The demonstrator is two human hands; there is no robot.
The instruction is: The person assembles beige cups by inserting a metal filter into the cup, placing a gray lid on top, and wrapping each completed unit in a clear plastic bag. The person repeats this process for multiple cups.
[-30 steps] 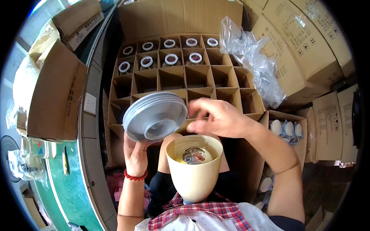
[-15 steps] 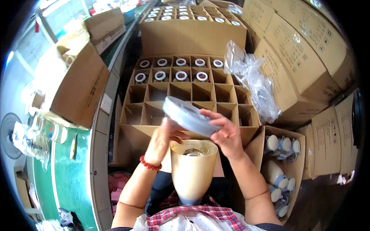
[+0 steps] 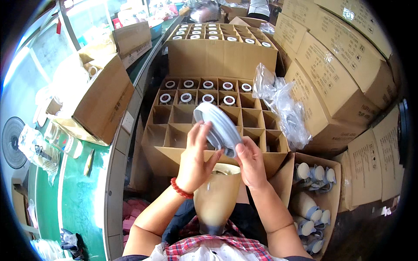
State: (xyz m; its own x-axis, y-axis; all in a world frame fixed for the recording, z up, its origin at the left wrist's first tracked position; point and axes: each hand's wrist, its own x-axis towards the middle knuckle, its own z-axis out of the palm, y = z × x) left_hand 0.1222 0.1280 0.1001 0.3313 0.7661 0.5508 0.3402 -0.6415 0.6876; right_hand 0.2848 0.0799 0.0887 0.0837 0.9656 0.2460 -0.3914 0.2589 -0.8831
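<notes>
A round grey plastic lid (image 3: 221, 123) with a stepped, ridged rim is held tilted, between my two hands. My left hand (image 3: 197, 158) grips its left and lower edge with the fingers and thumb; a red beaded bracelet (image 3: 181, 188) circles that wrist. My right hand (image 3: 253, 164) pinches the lid's lower right edge. Just below stands a cream, tapered jug body (image 3: 217, 198), wide end up and narrow grey end down in my lap. Its mouth is partly covered by the hands, and what sits inside is hard to make out.
Ahead is a divided carton (image 3: 204, 154) with several white-rimmed cylinders (image 3: 208, 99). Clear plastic (image 3: 283, 108) hangs over its right side. An open box of cream-and-grey jugs (image 3: 307, 202) is at right, below stacked cartons (image 3: 335, 65). A green bench (image 3: 82, 195) holds a utility knife (image 3: 89, 162).
The lid has tipped up more steeply. My left hand has moved up from beneath and now grips it; my right hand has shifted slightly lower. The whole view has shifted a little.
</notes>
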